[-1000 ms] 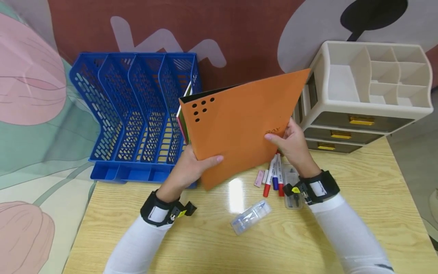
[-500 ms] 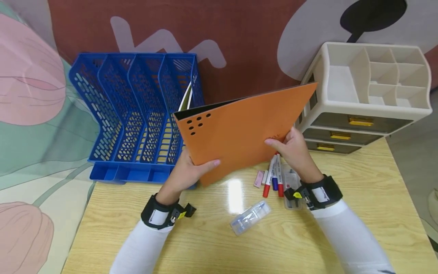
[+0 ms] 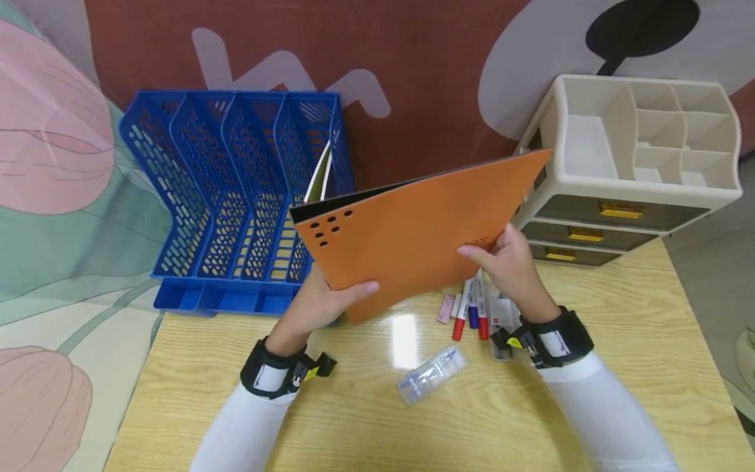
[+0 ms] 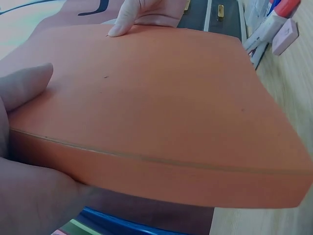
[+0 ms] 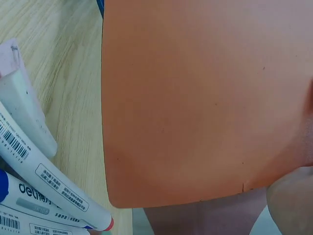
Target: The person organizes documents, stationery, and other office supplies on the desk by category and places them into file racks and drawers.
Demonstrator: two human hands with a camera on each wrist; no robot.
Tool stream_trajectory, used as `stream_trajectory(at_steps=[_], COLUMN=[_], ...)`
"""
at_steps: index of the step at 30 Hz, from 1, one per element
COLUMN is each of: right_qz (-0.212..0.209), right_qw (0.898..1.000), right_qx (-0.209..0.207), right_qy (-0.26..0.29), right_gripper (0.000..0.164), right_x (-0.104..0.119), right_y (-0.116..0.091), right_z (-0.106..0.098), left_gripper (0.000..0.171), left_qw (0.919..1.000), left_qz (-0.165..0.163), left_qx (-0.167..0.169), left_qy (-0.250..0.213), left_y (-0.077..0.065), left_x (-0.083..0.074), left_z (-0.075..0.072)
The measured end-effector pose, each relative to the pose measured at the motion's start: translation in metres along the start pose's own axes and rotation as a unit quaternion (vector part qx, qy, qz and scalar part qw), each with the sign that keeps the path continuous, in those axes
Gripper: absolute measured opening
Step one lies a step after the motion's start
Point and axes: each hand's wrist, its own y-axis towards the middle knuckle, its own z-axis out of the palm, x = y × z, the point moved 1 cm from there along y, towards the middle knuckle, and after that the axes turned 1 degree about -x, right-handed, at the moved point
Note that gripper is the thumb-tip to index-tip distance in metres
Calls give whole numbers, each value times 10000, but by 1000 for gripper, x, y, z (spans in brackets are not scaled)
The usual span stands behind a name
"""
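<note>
Both hands hold an orange file folder (image 3: pixel 419 229) above the table, its cover tilted toward the head camera and its dark inside showing along the top edge. My left hand (image 3: pixel 321 298) grips the folder's spine side, thumb flat on the cover. On the opposite edge my right hand (image 3: pixel 510 265) pinches it with the thumb in front; the other fingers are mostly hidden behind. Several black dots mark the cover's upper left corner. In the left wrist view the folder's thick spine (image 4: pixel 161 178) runs across the frame. The right wrist view shows one rounded folder corner over the table.
A blue file rack (image 3: pixel 236 190) stands at the left, with books (image 3: pixel 320 174) in its right slot. At the right is a white drawer organizer (image 3: pixel 637 183). Several markers (image 3: pixel 463 311), a pink eraser (image 3: pixel 445 309), a clear case (image 3: pixel 501 311) and a clear pen pack (image 3: pixel 432 375) lie on the table.
The folder has come down and its top edge has tipped toward the head camera, showing more of the rack's books behind. Both hands keep their hold, with the right hand slightly lower.
</note>
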Motion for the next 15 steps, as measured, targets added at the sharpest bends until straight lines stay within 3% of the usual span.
stream_trajectory(at_steps=[8, 15], right_qz=[23, -435], right_qw=[9998, 9987], right_qx=[-24, 270], right_qy=[-212, 69], right_gripper=[47, 49], right_x=[2, -2], right_y=[-4, -8], right_z=[2, -3], left_gripper=[66, 67], left_qw=[9997, 9993], left_qz=[54, 259], left_qx=[-203, -277], left_qy=[138, 32], left_y=[-5, -11], left_x=[0, 0], left_z=[-2, -5])
